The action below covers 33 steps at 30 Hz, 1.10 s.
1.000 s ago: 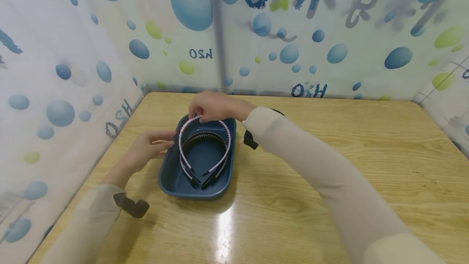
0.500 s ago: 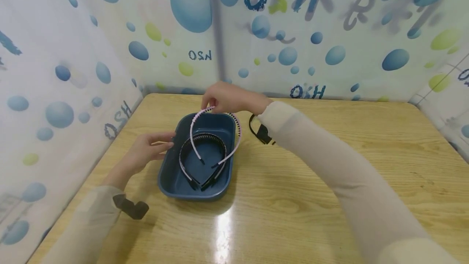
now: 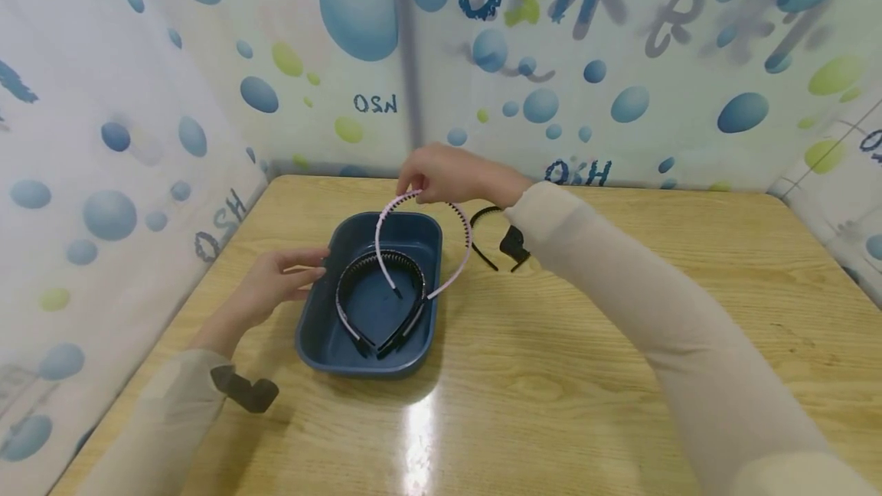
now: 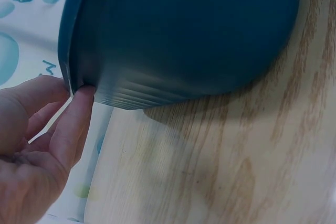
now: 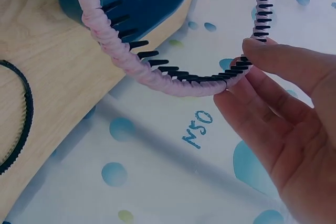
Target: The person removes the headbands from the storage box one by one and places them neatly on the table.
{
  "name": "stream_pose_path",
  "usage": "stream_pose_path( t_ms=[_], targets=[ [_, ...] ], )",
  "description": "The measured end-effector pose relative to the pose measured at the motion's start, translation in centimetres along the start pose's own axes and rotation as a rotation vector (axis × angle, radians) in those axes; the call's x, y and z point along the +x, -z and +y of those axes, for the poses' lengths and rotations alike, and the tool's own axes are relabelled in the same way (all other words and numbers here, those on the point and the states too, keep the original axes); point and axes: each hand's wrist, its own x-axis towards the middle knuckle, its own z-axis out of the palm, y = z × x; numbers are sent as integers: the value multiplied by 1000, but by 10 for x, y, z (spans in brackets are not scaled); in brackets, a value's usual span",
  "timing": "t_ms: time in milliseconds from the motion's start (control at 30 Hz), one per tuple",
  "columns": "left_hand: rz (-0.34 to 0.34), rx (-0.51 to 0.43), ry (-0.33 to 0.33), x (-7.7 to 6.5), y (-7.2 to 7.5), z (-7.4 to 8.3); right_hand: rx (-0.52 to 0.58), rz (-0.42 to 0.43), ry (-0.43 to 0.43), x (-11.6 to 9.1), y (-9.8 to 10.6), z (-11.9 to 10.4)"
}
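My right hand pinches a pale pink headband at the top of its arch. The headband has dark inner teeth and hangs over the right rim of a blue plastic basin, its ends pointing down. In the head view, several more headbands, dark and light, lie nested inside the basin. My left hand holds the basin's left rim between thumb and fingers, as the left wrist view shows up close. A black toothed headband lies on the table right of the basin, partly behind my right wrist.
The wooden table extends to the right and toward the front. A white sheet printed with blue and green bubbles stands behind it and along the left side. Each wrist carries a dark camera mount.
My right hand has lifted the pink headband up out of the basin and carried it rightward. The black headband on the table has come more into view. My left hand stays put.
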Motion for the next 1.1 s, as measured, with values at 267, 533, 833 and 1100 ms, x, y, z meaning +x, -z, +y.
stream_pose_path(
  t_ms=[267, 533, 833, 1100],
  targets=[
    [0, -10, 5, -1, 1, -1, 0, 3, -16, -8, 4, 8],
    [-1, -13, 6, -1, 1, -1, 12, 10, -24, -18, 7, 19],
    [-6, -16, 5, 1, 2, -2, 13, 26, -80, -33, 8, 34],
    [2, 0, 4, 2, 2, -3, 4, 28, -110, -49, 5, 48]
  ],
)
